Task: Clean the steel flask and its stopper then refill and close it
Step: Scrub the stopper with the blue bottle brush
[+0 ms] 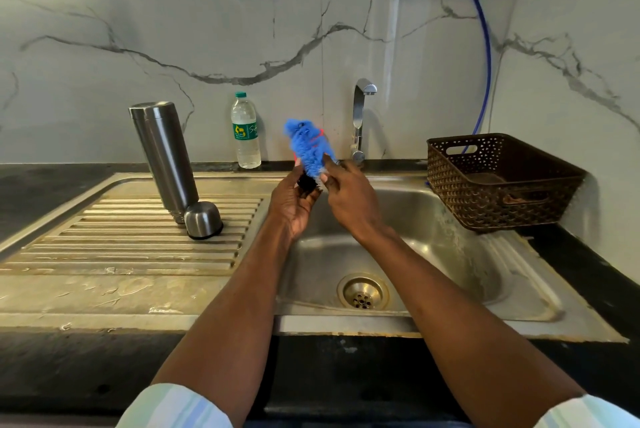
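The steel flask (162, 157) stood upside down at the left of the frame, mouth down on the ribbed draining board (104, 240) and leaning a little to the upper left, with its steel cup-shaped cap (203, 219) set rim down just beside it, touching its lower end. At the centre of the frame, above the back rim of the sink basin (450, 254), the left hand (294, 202) was curled round a small dark object (307, 182), most likely the stopper, though most of it was hidden by the palm and by bristles. The right hand (349, 199) was beside it, its fingers (329, 168) pinching the lower part of a blue bottle brush (308, 147), whose fluffy head stood up and tilted to the upper left, blurred, with a trace of red showing through it; the brush's lower end met the dark object. Both forearms reached in from the bottom of the frame, striped sleeves (176, 407) at the lower corners. The brass-coloured drain (363, 290) lay in the basin below the hands. Behind them a chrome tap (360, 116) rose at the back wall, and left of it a clear plastic water bottle (246, 131) with a green cap and label stood upright on the dark bench (34, 181). At the right a brown woven plastic basket (498, 181) sat partly over the sink's right edge, and a blue hose (485, 29) ran down the marble-patterned wall (173, 12) behind it.
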### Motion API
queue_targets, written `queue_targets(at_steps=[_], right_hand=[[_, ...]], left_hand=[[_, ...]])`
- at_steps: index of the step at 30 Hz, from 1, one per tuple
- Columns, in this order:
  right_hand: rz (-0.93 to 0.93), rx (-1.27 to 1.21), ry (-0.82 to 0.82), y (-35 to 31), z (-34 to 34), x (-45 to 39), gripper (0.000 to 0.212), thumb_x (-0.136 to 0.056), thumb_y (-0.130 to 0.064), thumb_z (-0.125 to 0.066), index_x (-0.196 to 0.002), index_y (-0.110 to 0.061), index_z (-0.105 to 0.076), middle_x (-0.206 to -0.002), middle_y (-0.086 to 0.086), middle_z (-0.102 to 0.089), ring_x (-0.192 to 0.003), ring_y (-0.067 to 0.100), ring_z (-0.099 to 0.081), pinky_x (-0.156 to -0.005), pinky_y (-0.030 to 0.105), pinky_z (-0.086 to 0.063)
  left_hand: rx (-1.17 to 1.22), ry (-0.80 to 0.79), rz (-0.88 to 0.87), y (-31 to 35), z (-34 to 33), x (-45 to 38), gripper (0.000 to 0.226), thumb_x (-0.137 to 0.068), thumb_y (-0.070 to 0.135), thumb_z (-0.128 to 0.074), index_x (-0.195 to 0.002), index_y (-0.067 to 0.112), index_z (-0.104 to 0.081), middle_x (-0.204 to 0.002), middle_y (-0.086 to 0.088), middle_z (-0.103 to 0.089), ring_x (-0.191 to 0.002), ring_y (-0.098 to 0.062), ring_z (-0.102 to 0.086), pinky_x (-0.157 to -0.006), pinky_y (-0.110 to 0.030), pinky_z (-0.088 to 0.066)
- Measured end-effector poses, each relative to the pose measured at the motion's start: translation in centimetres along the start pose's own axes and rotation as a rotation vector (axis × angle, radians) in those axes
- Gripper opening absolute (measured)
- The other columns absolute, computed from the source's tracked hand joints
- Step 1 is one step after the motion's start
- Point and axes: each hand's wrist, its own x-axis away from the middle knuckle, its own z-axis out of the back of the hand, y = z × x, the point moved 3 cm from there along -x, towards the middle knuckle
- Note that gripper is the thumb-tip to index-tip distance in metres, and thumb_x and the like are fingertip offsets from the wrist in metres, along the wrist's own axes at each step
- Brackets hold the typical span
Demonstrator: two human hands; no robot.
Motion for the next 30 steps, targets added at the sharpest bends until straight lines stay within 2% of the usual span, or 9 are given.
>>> queue_targets(at_steps=[2, 7, 10, 13, 15, 17, 20, 24, 30], right_hand=[[-0.049, -0.014, 0.006, 0.5, 0.0, -0.1, 0.045, -0.103, -0.033, -0.044, -0.147, -0.024, -0.042, -0.136, 0.005, -0.048, -0.120, 0.022, -0.051, -0.089, 0.032, -0.045], [0.037, -0.007, -0.007, 0.5, 0.2, 0.1, 0.044, -0.102, -0.031, -0.047, -0.145, -0.024, -0.045, -0.134, 0.005, -0.051, -0.117, 0.022, -0.052, -0.089, 0.033, -0.048], [-0.091, -0.097, 0.037, 1.0, 0.2, -0.3, 0.043, -0.103, -0.028, -0.046, -0.145, -0.021, -0.045, -0.142, 0.008, -0.048, -0.127, 0.024, -0.049, -0.098, 0.034, -0.043], [-0.002, -0.054, 0.005, 0.3, 0.2, -0.1, 0.043, -0.102, -0.030, -0.047, -0.145, -0.022, -0.046, -0.136, 0.006, -0.050, -0.120, 0.024, -0.052, -0.095, 0.037, -0.048], [0.062, -0.025, -0.023, -0.1, 0.1, 0.0, 0.043, -0.101, -0.031, -0.048, -0.144, -0.023, -0.047, -0.131, 0.006, -0.051, -0.116, 0.024, -0.053, -0.091, 0.040, -0.050], [0.010, -0.034, -0.004, 0.2, 0.0, -0.2, 0.043, -0.102, -0.030, -0.047, -0.144, -0.022, -0.046, -0.136, 0.007, -0.050, -0.120, 0.024, -0.052, -0.094, 0.038, -0.048], [-0.093, -0.033, 0.035, 1.0, 0.2, -0.5, 0.044, -0.102, -0.029, -0.046, -0.145, -0.021, -0.045, -0.140, 0.009, -0.049, -0.125, 0.025, -0.050, -0.094, 0.034, -0.043], [0.061, 0.007, -0.021, 0.4, 0.4, -0.2, 0.044, -0.102, -0.031, -0.047, -0.145, -0.025, -0.045, -0.132, 0.005, -0.051, -0.118, 0.022, -0.051, -0.091, 0.037, -0.049], [-0.030, 0.011, 0.017, 1.2, 0.8, -0.4, 0.044, -0.103, -0.031, -0.044, -0.147, -0.022, -0.043, -0.133, 0.006, -0.050, -0.118, 0.022, -0.052, -0.092, 0.035, -0.047]], left_hand=[[-0.049, -0.010, -0.026, 0.0, 0.1, 0.0, 0.024, -0.095, 0.014, -0.062, -0.116, 0.002, -0.063, -0.099, -0.013, -0.072, -0.088, -0.021, -0.070, -0.079, -0.029, -0.057], [0.079, -0.028, -0.015, 0.4, 0.1, -0.2, 0.018, -0.097, 0.006, -0.050, -0.109, -0.001, -0.062, -0.100, -0.018, -0.070, -0.088, -0.025, -0.070, -0.084, -0.033, -0.056], [0.093, -0.022, -0.012, 0.4, 0.3, -0.3, 0.019, -0.099, 0.008, -0.048, -0.112, -0.002, -0.058, -0.103, -0.022, -0.067, -0.092, -0.029, -0.068, -0.079, -0.037, -0.059], [0.101, -0.042, 0.003, 0.3, 0.1, -0.3, 0.026, -0.101, 0.014, -0.045, -0.117, -0.001, -0.059, -0.106, -0.020, -0.068, -0.093, -0.028, -0.068, -0.080, -0.036, -0.059], [0.104, -0.079, -0.009, 0.3, -0.1, -0.2, 0.027, -0.101, 0.019, -0.049, -0.117, 0.001, -0.062, -0.107, -0.018, -0.070, -0.093, -0.026, -0.069, -0.081, -0.034, -0.058], [0.050, -0.057, -0.026, 0.4, 0.1, -0.2, 0.030, -0.098, 0.019, -0.058, -0.120, -0.001, -0.061, -0.110, -0.017, -0.070, -0.095, -0.025, -0.069, -0.081, -0.032, -0.059], [-0.055, -0.011, -0.040, 0.2, 0.4, -0.1, 0.032, -0.093, 0.016, -0.066, -0.119, -0.002, -0.060, -0.103, -0.015, -0.072, -0.092, -0.023, -0.070, -0.075, -0.030, -0.060], [-0.110, 0.008, -0.055, 0.3, 0.4, -0.3, 0.018, -0.094, 0.011, -0.062, -0.110, 0.003, -0.063, -0.090, -0.010, -0.073, -0.083, -0.021, -0.068, -0.070, -0.028, -0.058], [-0.013, -0.001, -0.030, 0.3, 0.2, -0.2, 0.030, -0.098, 0.015, -0.057, -0.124, -0.001, -0.054, -0.112, -0.023, -0.065, -0.094, -0.028, -0.067, -0.075, -0.035, -0.060]])
